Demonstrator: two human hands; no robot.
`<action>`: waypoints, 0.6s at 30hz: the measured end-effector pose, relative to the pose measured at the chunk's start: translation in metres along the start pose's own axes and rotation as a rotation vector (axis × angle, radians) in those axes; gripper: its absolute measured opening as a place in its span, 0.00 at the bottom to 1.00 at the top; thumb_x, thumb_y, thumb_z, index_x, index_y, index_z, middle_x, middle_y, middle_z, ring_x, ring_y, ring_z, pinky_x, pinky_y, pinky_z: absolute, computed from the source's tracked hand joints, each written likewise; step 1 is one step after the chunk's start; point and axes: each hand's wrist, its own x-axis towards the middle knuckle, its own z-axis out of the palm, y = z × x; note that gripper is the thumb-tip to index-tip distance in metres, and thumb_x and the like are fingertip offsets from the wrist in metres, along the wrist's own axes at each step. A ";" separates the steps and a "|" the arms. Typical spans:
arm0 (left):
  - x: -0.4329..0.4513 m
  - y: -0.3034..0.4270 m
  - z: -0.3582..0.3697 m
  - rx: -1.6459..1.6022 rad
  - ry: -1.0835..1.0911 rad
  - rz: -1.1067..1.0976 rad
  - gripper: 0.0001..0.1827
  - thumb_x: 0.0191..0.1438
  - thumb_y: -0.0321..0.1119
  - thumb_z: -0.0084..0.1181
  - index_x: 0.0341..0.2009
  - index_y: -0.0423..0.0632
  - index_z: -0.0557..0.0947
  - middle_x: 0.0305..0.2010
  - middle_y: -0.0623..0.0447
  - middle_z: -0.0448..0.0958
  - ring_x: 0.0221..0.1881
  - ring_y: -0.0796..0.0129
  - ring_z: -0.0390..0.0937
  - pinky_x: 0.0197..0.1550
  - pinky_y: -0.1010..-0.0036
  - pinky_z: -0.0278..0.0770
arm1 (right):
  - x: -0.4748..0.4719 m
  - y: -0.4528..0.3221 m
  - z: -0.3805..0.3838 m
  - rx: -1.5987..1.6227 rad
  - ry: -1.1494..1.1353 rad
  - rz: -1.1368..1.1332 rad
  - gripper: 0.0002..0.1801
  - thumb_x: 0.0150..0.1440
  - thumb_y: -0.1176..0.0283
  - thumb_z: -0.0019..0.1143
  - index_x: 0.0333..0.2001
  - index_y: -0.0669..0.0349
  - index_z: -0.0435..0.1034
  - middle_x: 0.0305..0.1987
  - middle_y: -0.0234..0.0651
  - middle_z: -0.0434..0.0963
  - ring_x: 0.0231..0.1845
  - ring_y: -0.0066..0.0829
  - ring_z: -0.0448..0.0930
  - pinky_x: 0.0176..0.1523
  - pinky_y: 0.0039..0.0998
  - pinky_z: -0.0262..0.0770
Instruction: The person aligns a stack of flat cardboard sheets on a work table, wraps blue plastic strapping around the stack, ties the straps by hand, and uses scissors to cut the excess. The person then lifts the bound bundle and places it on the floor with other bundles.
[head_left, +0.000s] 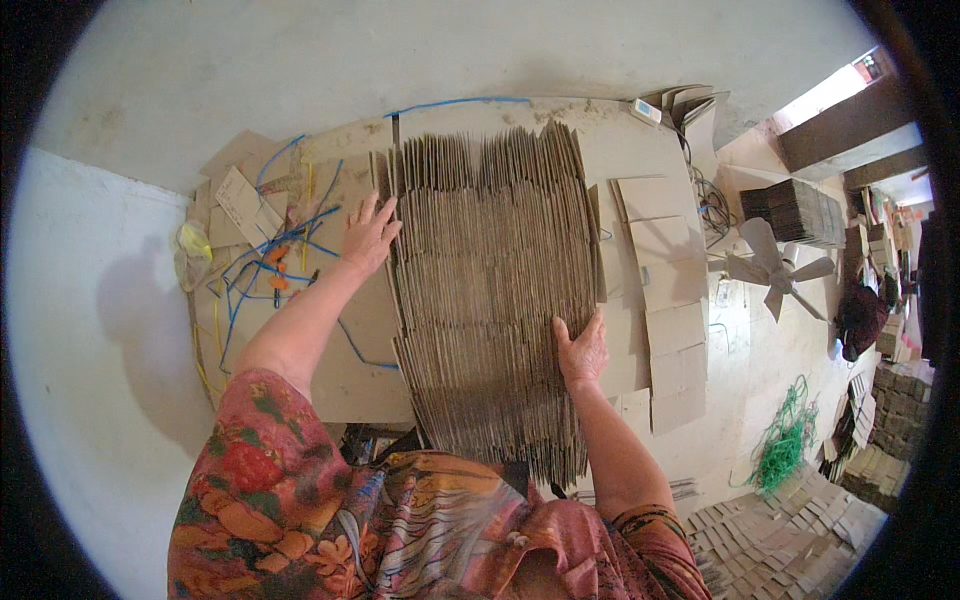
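Observation:
A long row of flattened cardboard pieces (487, 262), standing packed on edge, lies in front of me and runs towards my body. My left hand (369, 236) rests against the row's left side with its fingers spread. Lower down on the right side, my right hand (583, 351) has its thumb over the top edges and its fingers along the outer face. Creased flat cardboard sheets (669, 262) lie to the right of the row. On the left, loose blue straps (238, 289) tangle around an orange-handled tool (277, 270).
Cardboard scraps (240, 199) and a yellowish plastic bag (193, 251) lie at the far left. A small white device (645, 112) sits by the wall. To the right are a fan (780, 276), a dark cardboard stack (795, 212), and green strapping (786, 442) near cardboard on the floor (780, 532).

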 end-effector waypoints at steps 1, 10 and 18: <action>0.000 0.000 0.001 0.000 0.001 -0.012 0.29 0.59 0.53 0.40 0.63 0.60 0.60 0.69 0.49 0.48 0.68 0.50 0.44 0.65 0.53 0.45 | 0.000 0.000 0.000 0.001 0.000 0.001 0.48 0.48 0.43 0.55 0.60 0.69 0.51 0.50 0.51 0.67 0.51 0.49 0.70 0.49 0.43 0.69; -0.005 -0.005 0.007 -0.173 0.098 0.023 0.31 0.54 0.41 0.49 0.61 0.48 0.60 0.68 0.49 0.49 0.67 0.53 0.49 0.64 0.58 0.51 | 0.001 0.006 0.008 0.004 0.032 -0.029 0.48 0.48 0.44 0.55 0.60 0.68 0.51 0.51 0.52 0.67 0.50 0.50 0.71 0.49 0.44 0.69; -0.001 0.022 -0.010 0.034 -0.010 0.076 0.29 0.54 0.32 0.46 0.61 0.61 0.61 0.70 0.51 0.44 0.68 0.49 0.44 0.64 0.55 0.50 | 0.002 0.004 0.004 -0.006 -0.007 0.003 0.48 0.48 0.43 0.54 0.61 0.67 0.50 0.51 0.51 0.67 0.51 0.49 0.70 0.50 0.44 0.68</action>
